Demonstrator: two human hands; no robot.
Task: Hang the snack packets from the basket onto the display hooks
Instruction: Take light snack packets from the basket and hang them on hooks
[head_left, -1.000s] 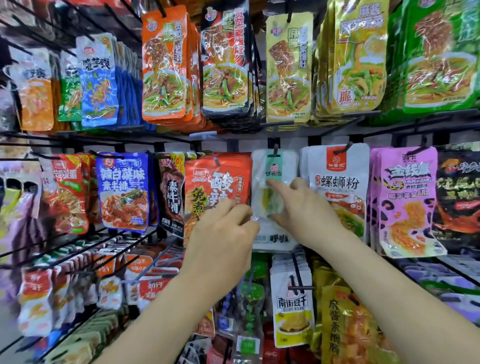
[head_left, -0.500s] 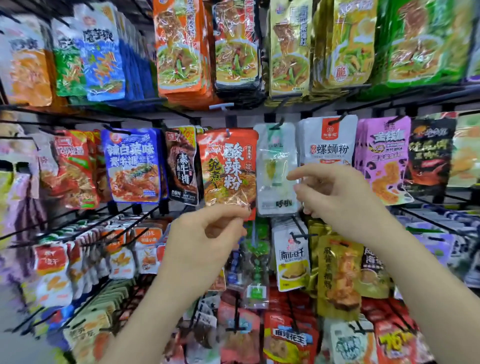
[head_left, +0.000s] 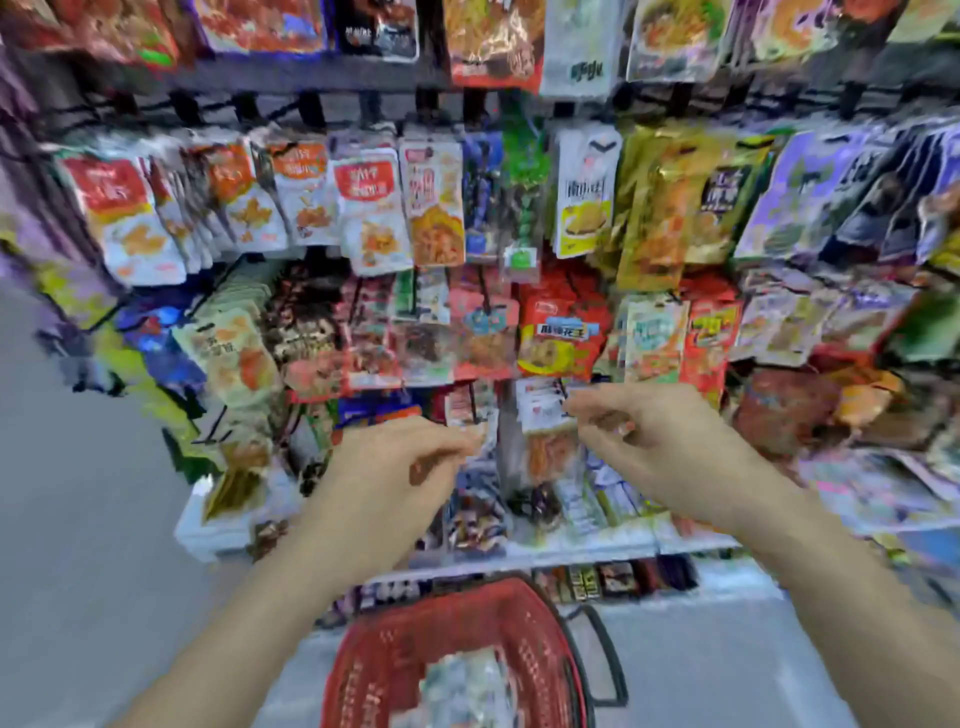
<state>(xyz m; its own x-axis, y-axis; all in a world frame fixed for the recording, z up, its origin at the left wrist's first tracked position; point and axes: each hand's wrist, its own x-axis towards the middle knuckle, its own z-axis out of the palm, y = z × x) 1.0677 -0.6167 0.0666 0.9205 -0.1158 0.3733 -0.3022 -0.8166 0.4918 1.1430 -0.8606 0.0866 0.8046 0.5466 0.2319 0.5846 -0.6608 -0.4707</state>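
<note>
The view is blurred. A red plastic basket (head_left: 540, 618) stands on the floor at the bottom centre, with pale snack packets (head_left: 467, 686) inside it. My left hand (head_left: 395, 478) and my right hand (head_left: 670, 447) hover side by side above the basket, in front of the lower rows of hanging packets. Both hold nothing, with fingers loosely curled and apart. The white packet (head_left: 576, 52) hangs on its hook at the top edge, beside an orange packet (head_left: 493, 47).
Rows of snack packets on black display hooks (head_left: 311, 109) fill the rack from top to bottom. A white shelf edge (head_left: 545, 556) with small goods runs below my hands. Grey floor (head_left: 78, 519) lies to the left and around the basket. The basket's black handle (head_left: 608, 660) hangs on its right.
Both hands have come away from the white packet, which stays on its hook, and dropped lower. The camera has tilted down, bringing the red basket into view.
</note>
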